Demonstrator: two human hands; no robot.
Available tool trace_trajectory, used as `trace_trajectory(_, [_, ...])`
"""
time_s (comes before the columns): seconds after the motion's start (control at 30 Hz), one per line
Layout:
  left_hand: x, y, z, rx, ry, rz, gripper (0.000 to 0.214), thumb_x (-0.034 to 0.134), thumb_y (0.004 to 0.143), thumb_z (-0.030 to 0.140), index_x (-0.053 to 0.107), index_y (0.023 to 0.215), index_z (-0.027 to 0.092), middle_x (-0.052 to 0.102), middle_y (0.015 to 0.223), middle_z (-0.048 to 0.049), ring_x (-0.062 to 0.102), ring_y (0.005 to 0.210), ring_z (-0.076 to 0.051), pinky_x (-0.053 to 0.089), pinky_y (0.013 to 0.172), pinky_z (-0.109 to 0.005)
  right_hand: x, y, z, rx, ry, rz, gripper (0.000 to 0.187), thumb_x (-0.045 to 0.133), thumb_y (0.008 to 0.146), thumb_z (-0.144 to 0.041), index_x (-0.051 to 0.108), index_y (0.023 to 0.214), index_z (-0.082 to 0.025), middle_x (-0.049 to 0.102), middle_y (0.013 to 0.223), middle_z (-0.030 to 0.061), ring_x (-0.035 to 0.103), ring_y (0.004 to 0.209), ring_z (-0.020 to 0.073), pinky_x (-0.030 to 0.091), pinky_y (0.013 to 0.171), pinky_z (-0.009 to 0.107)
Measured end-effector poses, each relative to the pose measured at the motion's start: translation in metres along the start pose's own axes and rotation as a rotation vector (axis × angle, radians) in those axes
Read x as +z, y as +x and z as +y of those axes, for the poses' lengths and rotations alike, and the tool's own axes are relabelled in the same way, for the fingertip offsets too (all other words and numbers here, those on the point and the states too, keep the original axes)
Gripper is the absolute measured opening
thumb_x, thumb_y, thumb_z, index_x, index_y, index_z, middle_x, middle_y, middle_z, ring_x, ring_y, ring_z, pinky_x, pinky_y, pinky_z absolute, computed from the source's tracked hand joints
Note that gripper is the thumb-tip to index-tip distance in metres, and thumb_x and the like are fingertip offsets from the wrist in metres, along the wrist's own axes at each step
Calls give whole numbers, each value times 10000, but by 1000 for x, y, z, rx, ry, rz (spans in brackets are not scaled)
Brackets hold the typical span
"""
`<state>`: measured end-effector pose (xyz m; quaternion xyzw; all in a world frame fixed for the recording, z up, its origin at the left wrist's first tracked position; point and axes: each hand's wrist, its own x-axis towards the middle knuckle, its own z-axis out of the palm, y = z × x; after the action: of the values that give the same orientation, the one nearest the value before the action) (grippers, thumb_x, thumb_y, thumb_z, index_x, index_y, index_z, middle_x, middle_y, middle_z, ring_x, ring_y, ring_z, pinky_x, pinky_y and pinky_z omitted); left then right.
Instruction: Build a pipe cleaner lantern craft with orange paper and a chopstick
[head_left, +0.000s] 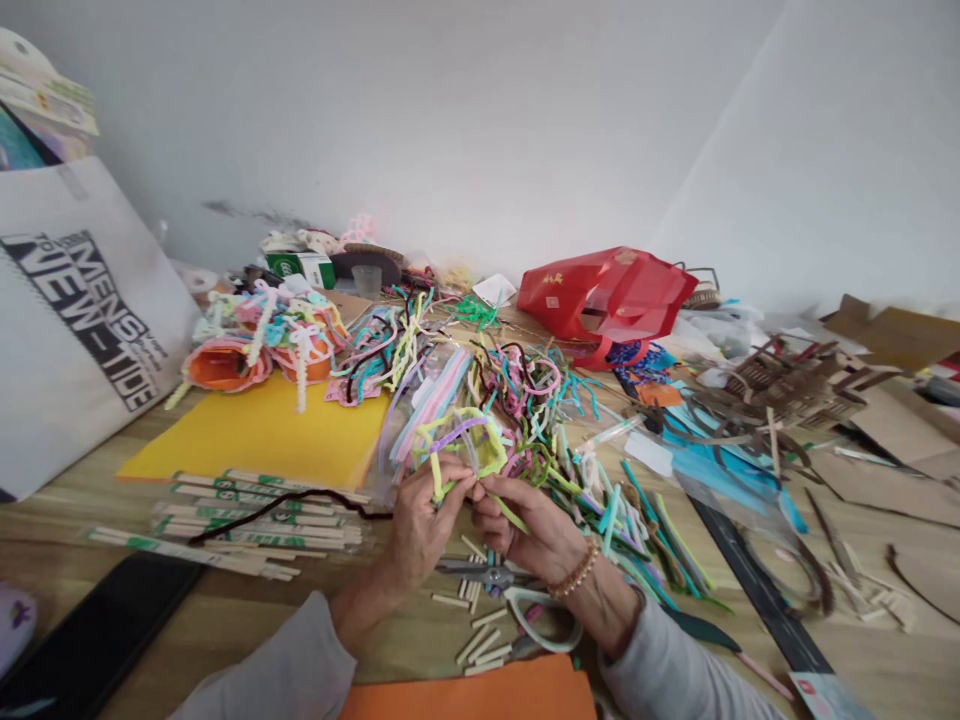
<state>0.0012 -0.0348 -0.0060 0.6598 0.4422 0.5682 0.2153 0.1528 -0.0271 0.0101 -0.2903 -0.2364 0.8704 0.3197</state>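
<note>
Both hands meet at the middle of the table, around a loop-shaped piece bent from yellow-green and purple pipe cleaners. My left hand pinches its lower edge between thumb and fingers. From the other side, my right hand, with a beaded bracelet at the wrist, pinches the same piece, and a green end sticks out below its fingers. A dark brown pipe cleaner runs from beside my left hand across paper-wrapped chopsticks. Under my right hand lie scissors with pale handles and several short cut sticks.
Heaps of coloured pipe cleaners lie behind my hands. A yellow sheet and orange bouquet-like wraps are at left, near a white bag. A red bag stands behind. An orange sheet lies in front; a black phone-like slab front left.
</note>
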Motion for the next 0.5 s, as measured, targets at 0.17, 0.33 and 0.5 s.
trace_trajectory(0.17, [0, 0, 0, 88, 59, -19, 177, 552, 858, 266, 687, 761, 207, 711, 796, -63, 659, 783, -202, 506, 748, -321, -1, 3, 6, -190, -185, 112, 203, 695, 702, -325, 632, 682, -133, 403, 507, -71, 293, 436, 47, 229, 422, 186])
trace_trajectory(0.33, [2, -2, -1, 104, 116, -7, 183, 562, 843, 269, 685, 729, 197, 719, 761, -74, 661, 754, -210, 505, 731, -336, 3, -3, 5, -589, -897, 305, 275, 566, 799, -312, 522, 568, -171, 389, 499, -47, 313, 479, 84, 239, 479, 231])
trace_trajectory(0.5, [5, -3, 2, 7, 99, -40, 155, 557, 807, 229, 676, 716, 191, 723, 767, -81, 658, 766, -225, 501, 741, -350, 2, -13, 5, -859, -1793, 382, 202, 482, 881, -188, 566, 697, -189, 543, 671, 36, 424, 598, 141, 254, 571, 283])
